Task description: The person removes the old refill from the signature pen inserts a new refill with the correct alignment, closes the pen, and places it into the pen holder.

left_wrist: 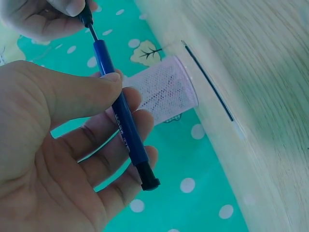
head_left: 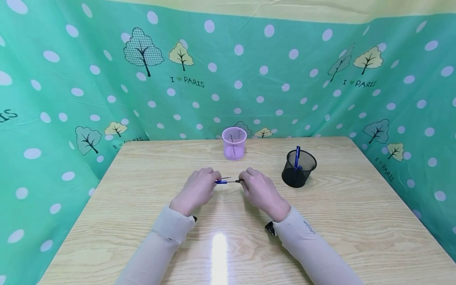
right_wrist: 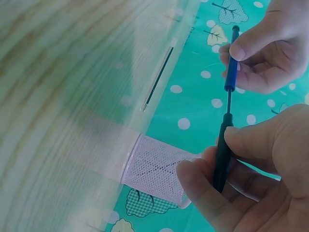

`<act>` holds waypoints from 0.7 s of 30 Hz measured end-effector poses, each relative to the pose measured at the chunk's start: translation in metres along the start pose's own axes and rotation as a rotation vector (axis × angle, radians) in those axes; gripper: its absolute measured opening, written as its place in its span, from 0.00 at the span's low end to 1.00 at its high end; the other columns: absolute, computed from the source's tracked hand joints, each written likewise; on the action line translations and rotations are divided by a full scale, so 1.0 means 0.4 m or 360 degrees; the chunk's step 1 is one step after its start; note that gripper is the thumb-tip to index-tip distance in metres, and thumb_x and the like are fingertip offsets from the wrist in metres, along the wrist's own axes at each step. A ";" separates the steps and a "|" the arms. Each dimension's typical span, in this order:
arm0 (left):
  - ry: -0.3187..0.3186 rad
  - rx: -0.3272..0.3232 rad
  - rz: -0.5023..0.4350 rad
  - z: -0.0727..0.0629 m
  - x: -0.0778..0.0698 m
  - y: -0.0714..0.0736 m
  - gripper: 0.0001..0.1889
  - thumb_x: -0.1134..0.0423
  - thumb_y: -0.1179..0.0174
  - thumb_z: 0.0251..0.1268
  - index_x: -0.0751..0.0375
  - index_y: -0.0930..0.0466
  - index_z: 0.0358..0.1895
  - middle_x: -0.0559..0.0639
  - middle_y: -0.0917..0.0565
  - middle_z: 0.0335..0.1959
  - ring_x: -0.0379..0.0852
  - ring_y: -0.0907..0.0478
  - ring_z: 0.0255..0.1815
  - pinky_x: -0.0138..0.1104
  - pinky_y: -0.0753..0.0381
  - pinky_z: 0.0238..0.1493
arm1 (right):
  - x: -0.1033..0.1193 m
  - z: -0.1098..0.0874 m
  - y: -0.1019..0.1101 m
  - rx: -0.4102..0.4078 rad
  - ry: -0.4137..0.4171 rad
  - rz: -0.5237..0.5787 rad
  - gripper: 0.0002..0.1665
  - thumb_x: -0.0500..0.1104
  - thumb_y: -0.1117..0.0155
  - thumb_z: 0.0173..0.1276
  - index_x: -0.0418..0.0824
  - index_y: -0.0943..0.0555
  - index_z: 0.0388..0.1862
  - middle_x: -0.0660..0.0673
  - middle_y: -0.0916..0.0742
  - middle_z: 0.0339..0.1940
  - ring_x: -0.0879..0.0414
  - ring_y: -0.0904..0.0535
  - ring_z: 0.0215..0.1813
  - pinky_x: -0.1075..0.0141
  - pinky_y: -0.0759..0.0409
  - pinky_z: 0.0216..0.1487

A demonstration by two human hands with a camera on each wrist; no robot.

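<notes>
A person's left hand (head_left: 201, 185) pinches a pen's blue barrel (left_wrist: 124, 121) while the right hand (head_left: 261, 191) grips its black end piece (right_wrist: 222, 154), a thin rod (right_wrist: 229, 102) bridging both parts above a wooden table (head_left: 231, 215). From the pen, a loose refill (right_wrist: 158, 79) lies just beyond at twelve o'clock; a purple cup (head_left: 228, 152) stands farther along twelve, a black cup (head_left: 292, 178) near three.

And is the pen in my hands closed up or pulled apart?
Pulled apart: the blue barrel and black section don't meet; a thin rod shows between them.
</notes>
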State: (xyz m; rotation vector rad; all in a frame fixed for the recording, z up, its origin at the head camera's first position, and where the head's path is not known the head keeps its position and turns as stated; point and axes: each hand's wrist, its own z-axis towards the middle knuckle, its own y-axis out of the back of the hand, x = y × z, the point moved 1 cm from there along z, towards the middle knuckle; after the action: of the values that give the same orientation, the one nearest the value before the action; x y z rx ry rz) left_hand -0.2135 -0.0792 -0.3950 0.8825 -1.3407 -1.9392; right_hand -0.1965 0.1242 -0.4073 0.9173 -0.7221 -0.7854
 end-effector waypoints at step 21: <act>-0.0076 0.0017 0.0013 0.000 -0.015 -0.009 0.11 0.72 0.39 0.59 0.58 0.17 0.45 0.48 0.20 0.34 0.45 0.23 0.35 0.36 0.24 0.39 | 0.003 -0.001 -0.002 0.0000 0.0038 0.0015 0.03 0.36 0.36 0.65 0.42 0.18 0.36 0.52 0.23 0.28 0.61 0.29 0.28 0.68 0.26 0.27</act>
State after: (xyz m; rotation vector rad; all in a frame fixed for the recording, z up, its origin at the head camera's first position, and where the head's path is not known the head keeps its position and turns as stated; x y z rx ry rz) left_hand -0.2103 -0.0732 -0.3972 0.8390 -1.3814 -1.9598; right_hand -0.1955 0.1231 -0.4079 0.9216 -0.7050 -0.7649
